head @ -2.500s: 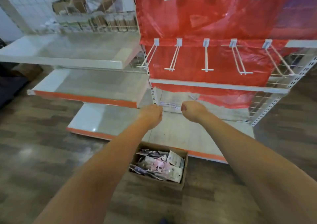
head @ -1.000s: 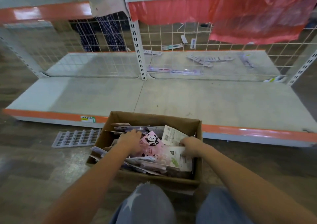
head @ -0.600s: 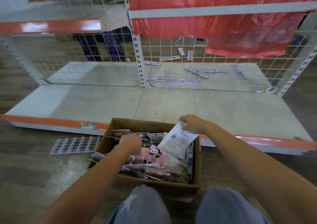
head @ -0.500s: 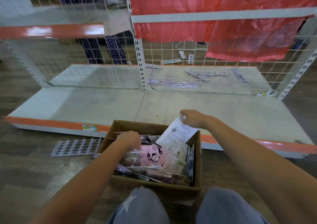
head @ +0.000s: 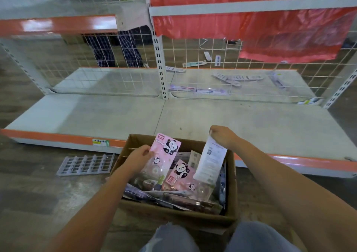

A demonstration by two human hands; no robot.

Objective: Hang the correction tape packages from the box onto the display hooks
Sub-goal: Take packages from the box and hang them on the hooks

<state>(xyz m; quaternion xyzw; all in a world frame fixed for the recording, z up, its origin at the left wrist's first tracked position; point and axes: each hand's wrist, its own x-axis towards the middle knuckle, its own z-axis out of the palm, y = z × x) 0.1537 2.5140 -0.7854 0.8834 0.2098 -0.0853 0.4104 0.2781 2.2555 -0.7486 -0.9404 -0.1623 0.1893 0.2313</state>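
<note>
Pink panda package [head: 164, 155], long axis upright and tilted slightly right, header end up, is pinched at its left edge by the left hand [head: 139, 158] over the cardboard box [head: 229, 186]. Right hand [head: 222, 138] pinches a white-backed package [head: 210, 162] by its top, hanging down into the box.

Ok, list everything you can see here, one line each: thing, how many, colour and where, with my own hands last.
cardboard box: one, brown, on the floor before the shelf
panda package: one, pink, lifted above the box's left side
white-backed package: one, white, lifted above the box's right side
other packages: several, pink and clear, in the box
bottom shelf: one, grey with orange edge
plastic grid: one, pale, on the floor left of the box
red sheet: hangs top right
left hand: holds the panda package
right hand: pinches the white-backed package's top
</note>
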